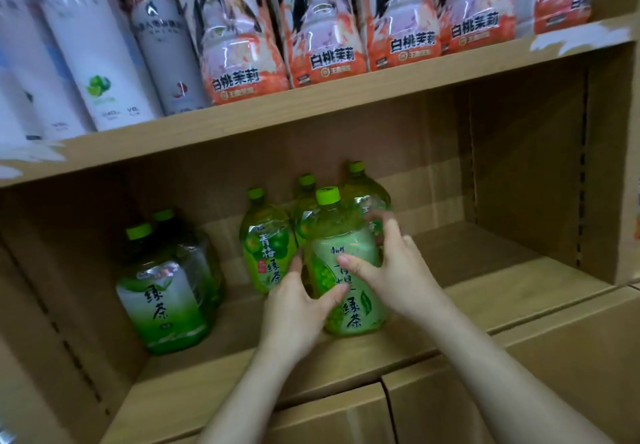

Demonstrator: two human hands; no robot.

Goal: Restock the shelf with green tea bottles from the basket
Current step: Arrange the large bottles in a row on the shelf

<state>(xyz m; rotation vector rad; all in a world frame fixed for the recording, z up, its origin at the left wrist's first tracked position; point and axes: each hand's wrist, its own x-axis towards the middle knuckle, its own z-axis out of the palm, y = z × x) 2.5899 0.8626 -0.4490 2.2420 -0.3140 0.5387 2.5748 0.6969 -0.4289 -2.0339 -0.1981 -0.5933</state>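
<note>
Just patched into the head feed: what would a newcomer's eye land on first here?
Both hands, left hand and right hand, clasp a green tea bottle standing at the middle of the lower shelf. More green-capped bottles stand behind and to its left; orange-labelled bottles line the shelf above.

green tea bottles (348,284): green, lime caps, white-green labels, dark script | shelf (485,291): tan wood grain | upper bottles (325,27): orange-pink, black script | tall bottles (90,55): white
</note>
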